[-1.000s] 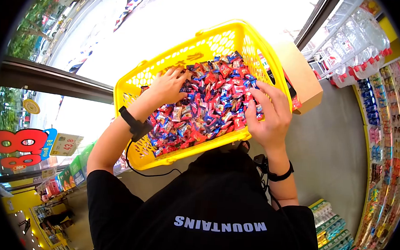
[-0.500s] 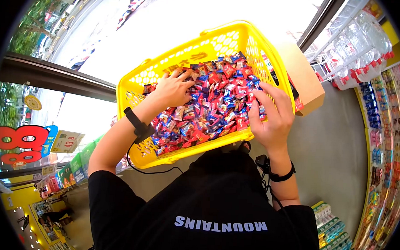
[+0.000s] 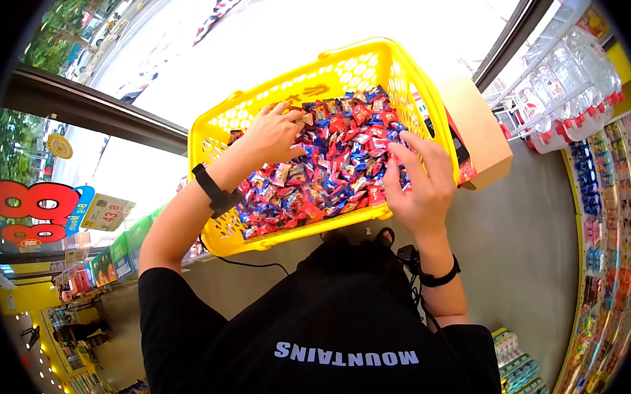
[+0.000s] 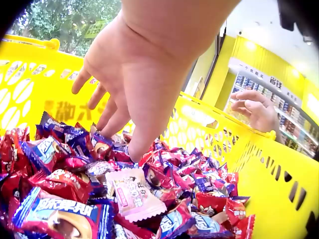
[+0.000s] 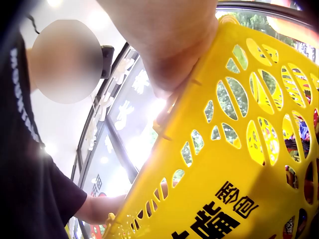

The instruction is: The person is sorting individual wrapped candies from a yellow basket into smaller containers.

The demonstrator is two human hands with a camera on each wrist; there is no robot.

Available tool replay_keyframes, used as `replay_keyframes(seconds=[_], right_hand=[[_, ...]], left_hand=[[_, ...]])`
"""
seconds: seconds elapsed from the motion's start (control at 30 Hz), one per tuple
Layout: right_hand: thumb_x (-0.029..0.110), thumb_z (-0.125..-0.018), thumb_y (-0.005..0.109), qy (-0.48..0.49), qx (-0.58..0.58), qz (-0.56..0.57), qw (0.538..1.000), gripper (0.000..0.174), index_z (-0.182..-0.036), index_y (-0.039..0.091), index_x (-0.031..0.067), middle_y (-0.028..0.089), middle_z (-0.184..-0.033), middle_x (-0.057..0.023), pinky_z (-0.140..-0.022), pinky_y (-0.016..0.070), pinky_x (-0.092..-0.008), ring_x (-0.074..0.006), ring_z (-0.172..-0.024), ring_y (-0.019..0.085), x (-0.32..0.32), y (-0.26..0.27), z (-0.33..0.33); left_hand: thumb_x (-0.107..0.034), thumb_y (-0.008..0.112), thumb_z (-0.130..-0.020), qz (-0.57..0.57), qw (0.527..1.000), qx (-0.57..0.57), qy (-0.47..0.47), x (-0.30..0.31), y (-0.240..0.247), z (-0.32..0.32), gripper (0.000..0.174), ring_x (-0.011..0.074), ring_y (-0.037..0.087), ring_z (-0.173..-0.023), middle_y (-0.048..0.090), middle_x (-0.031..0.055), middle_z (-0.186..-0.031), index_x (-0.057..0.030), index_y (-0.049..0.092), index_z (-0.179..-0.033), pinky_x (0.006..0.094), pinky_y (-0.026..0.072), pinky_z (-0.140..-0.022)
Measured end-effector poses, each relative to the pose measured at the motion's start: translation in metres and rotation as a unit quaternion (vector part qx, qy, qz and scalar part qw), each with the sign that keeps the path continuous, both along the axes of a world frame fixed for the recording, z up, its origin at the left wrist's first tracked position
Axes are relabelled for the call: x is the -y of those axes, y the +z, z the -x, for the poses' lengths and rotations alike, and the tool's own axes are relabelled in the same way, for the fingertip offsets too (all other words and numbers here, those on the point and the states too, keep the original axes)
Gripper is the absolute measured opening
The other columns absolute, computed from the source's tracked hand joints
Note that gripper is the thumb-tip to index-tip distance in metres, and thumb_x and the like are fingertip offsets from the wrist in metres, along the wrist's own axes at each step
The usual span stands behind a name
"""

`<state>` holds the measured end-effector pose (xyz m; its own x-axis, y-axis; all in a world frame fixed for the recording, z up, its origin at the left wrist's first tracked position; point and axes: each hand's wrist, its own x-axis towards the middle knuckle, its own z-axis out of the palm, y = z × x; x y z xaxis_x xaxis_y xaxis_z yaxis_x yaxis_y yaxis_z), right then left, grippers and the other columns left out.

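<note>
A yellow basket [image 3: 294, 244] holds a heap of small wrapped candies [image 3: 331, 169] in red, blue and pink. My left hand [image 3: 272, 133] lies over the heap's left part, fingers spread; in the left wrist view the fingertips and thumb of that hand [image 4: 129, 84] touch the candies [image 4: 134, 194]. At the basket's right side, my right hand [image 3: 424, 185] is above the rim with fingers loosely bent and nothing visible in them. The right wrist view shows the basket's outer wall [image 5: 199, 164] below part of the right hand [image 5: 164, 40].
A cardboard box [image 3: 482, 135] stands just right of the basket. Bottled water [image 3: 575, 90] and curved shelves of packaged goods [image 3: 609, 237] line the right side. A window frame [image 3: 104, 112] and a red price sign [image 3: 33, 212] are at left; grey floor [image 3: 531, 210] lies between.
The left hand stays over the same part of the heap, its fingers slightly shifted. The right hand has moved slightly left and down. The head view has shifted slightly.
</note>
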<state>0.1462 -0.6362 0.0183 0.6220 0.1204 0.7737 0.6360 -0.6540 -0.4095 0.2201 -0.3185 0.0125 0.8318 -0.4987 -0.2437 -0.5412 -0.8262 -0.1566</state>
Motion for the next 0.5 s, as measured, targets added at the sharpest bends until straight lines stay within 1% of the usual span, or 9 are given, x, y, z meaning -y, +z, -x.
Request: replay_keyframes(seconds=[0.07,0.13,0.17,0.27,0.3,0.33,0.37,0.47,0.5], right_hand=[[0.007,-0.083,0.078,0.007,-0.003,-0.006,1.000,0.027,-0.110,0.077,0.0078,0.073,-0.120,-0.0092,-0.095,0.0556,-0.0450,-0.0309,-0.105,0.070,0.001,-0.002,0.000],[0.007,-0.082,0.078,0.016,-0.002,-0.007,1.000,0.028,-0.111,0.077,0.0081,0.073,-0.120,-0.0089,-0.095,0.0555,-0.0449,-0.0308,-0.105,0.070,0.001,0.000,0.000],[0.007,-0.082,0.077,0.021,-0.002,-0.008,1.000,0.028,-0.111,0.077,0.0082,0.073,-0.120,-0.0087,-0.095,0.0554,-0.0449,-0.0307,-0.106,0.070,0.001,0.000,-0.001],[0.007,-0.083,0.078,0.026,-0.016,0.024,0.999,0.035,-0.117,0.076,0.0096,0.071,-0.127,-0.0100,-0.100,0.0528,-0.0470,-0.0314,-0.114,0.067,0.001,0.000,-0.002],[0.008,-0.083,0.078,0.024,-0.019,0.038,0.999,0.036,-0.119,0.076,0.0100,0.070,-0.128,-0.0104,-0.102,0.0522,-0.0475,-0.0317,-0.115,0.066,-0.001,0.002,-0.002],[0.009,-0.085,0.078,0.027,-0.041,0.050,0.998,0.037,-0.122,0.075,0.0115,0.067,-0.132,-0.0120,-0.106,0.0501,-0.0496,-0.0318,-0.121,0.064,-0.003,0.007,0.000],[0.010,-0.086,0.077,0.046,-0.028,0.060,0.997,0.036,-0.122,0.075,0.0118,0.067,-0.133,-0.0123,-0.107,0.0498,-0.0500,-0.0316,-0.121,0.064,-0.003,0.010,-0.001],[0.013,-0.089,0.074,0.114,0.006,0.087,0.990,0.033,-0.122,0.075,0.0124,0.067,-0.137,-0.0129,-0.109,0.0488,-0.0513,-0.0310,-0.124,0.064,-0.002,0.014,-0.004],[0.013,-0.090,0.072,0.142,0.015,0.094,0.985,0.032,-0.121,0.075,0.0125,0.067,-0.137,-0.0130,-0.110,0.0485,-0.0516,-0.0308,-0.125,0.063,-0.002,0.014,-0.005]], left_hand=[[-0.046,0.076,-0.091,0.017,1.000,0.000,0.006,0.005,0.014,0.004,0.061,0.0334,0.049,-0.146,0.062,0.0089,-0.151,-0.0103,0.070,-0.140,0.0502,0.0401,-0.121],[-0.042,0.076,-0.093,0.027,1.000,-0.003,0.015,0.017,0.045,0.016,0.057,0.0342,0.050,-0.145,0.062,0.0091,-0.150,-0.0107,0.069,-0.140,0.0515,0.0407,-0.120],[-0.040,0.076,-0.093,0.051,0.999,-0.002,0.004,0.021,0.057,0.023,0.056,0.0347,0.050,-0.145,0.062,0.0091,-0.150,-0.0110,0.069,-0.141,0.0517,0.0407,-0.120],[-0.032,0.079,-0.093,0.124,0.992,-0.018,-0.020,0.040,0.097,0.056,0.054,0.0366,0.049,-0.145,0.061,0.0097,-0.150,-0.0109,0.068,-0.142,0.0519,0.0415,-0.121],[-0.033,0.079,-0.093,0.138,0.989,-0.029,-0.041,0.047,0.105,0.066,0.055,0.0370,0.048,-0.145,0.061,0.0101,-0.151,-0.0106,0.068,-0.143,0.0519,0.0418,-0.121],[-0.034,0.079,-0.094,0.153,0.986,-0.040,-0.061,0.052,0.111,0.075,0.056,0.0373,0.048,-0.145,0.060,0.0105,-0.151,-0.0103,0.068,-0.143,0.0519,0.0420,-0.121],[-0.035,0.079,-0.094,0.167,0.981,-0.051,-0.080,0.057,0.113,0.083,0.057,0.0377,0.047,-0.146,0.060,0.0109,-0.151,-0.0100,0.068,-0.144,0.0519,0.0422,-0.121],[-0.038,0.077,-0.096,0.206,0.968,-0.121,-0.075,0.071,0.112,0.108,0.059,0.0382,0.046,-0.147,0.059,0.0122,-0.152,-0.0097,0.066,-0.147,0.0532,0.0404,-0.122],[-0.039,0.076,-0.097,0.214,0.966,-0.124,-0.073,0.073,0.112,0.114,0.059,0.0382,0.046,-0.147,0.058,0.0126,-0.152,-0.0097,0.065,-0.147,0.0532,0.0396,-0.123]])
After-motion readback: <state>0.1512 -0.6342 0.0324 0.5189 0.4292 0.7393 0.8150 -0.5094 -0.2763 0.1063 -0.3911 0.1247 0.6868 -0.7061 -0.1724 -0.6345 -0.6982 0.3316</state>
